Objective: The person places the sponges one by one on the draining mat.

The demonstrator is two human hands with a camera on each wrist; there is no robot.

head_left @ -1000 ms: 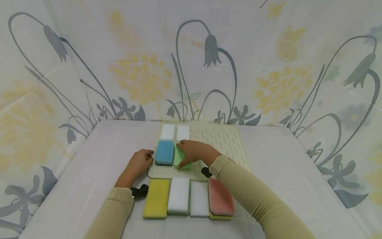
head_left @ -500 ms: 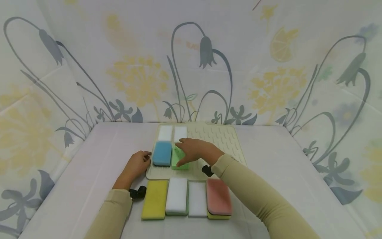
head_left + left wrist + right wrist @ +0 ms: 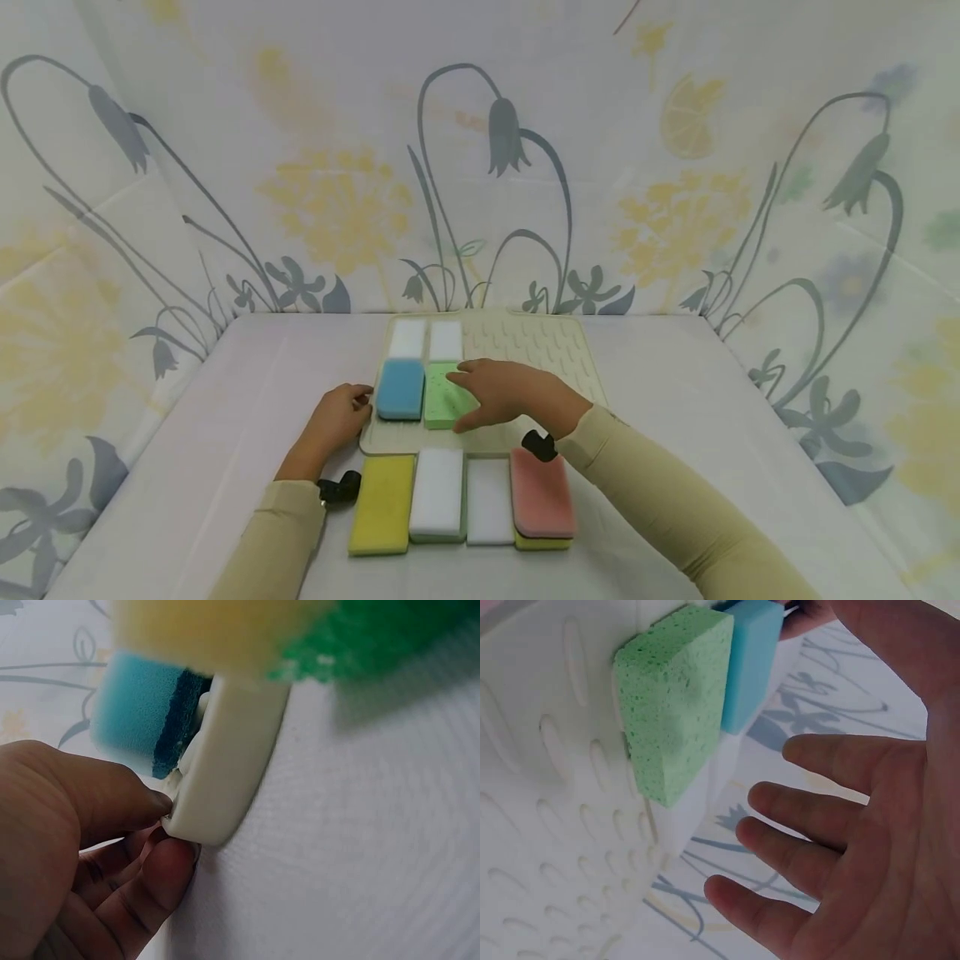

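Note:
A cream ridged drying mat [image 3: 536, 346] lies at the back of the table. My left hand [image 3: 333, 421] pinches its left edge, the thumb on top and the fingers below in the left wrist view. Beside that edge rests a blue sponge [image 3: 401, 389] with a dark scouring layer. A porous light green sponge [image 3: 441, 396] lies just right of the blue one. My right hand [image 3: 506, 392] hovers at the green sponge's right side, fingers spread; the right wrist view shows a gap between palm and sponge [image 3: 675, 705]. Two white sponges [image 3: 407, 339] lie behind them.
In front of the mat, a row holds a yellow sponge [image 3: 382, 504], a white sponge with a green underside [image 3: 437, 493], a flat white sponge [image 3: 490, 500] and a pink one [image 3: 542, 492] with yellow beneath. A flower-printed cloth [image 3: 480, 192] stands behind the table.
My right hand has drawn off the green sponge to the right, uncovering it. The left hand stays at the mat's edge. The whole scene has shifted slightly left in the head view.

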